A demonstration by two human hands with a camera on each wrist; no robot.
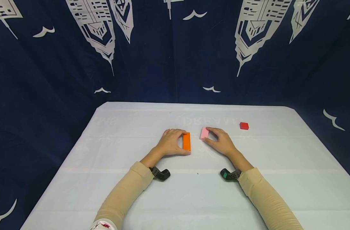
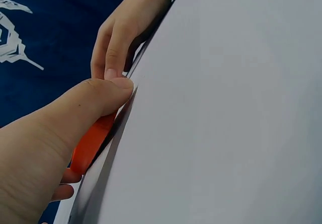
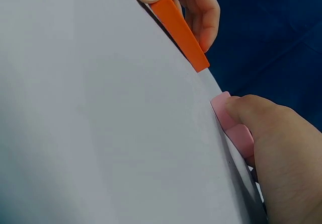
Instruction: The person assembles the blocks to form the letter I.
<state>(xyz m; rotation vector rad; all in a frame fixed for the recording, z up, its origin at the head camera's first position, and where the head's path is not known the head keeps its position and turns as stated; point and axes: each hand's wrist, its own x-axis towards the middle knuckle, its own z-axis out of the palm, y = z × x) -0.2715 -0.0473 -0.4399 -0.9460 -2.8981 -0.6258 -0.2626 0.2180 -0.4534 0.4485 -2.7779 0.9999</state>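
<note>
My left hand [image 1: 172, 142] grips an orange rectangular block [image 1: 186, 141] by its two ends, thumb at the near end and fingers at the far one. Across a small gap to the right, my right hand [image 1: 221, 141] pinches a shorter pink block [image 1: 204, 133] between thumb and fingers. In the right wrist view the orange block [image 3: 182, 31] and the pink block [image 3: 227, 110] are apart. The left wrist view shows the thumb covering part of the orange block [image 2: 93, 142]; the pink block is hidden there.
A small red block [image 1: 244, 126] lies on the white table [image 1: 192, 198], to the right of and beyond the right hand. Behind the table hangs a dark blue cloth [image 1: 152, 64] with white building and bird prints. Each wrist wears a black band.
</note>
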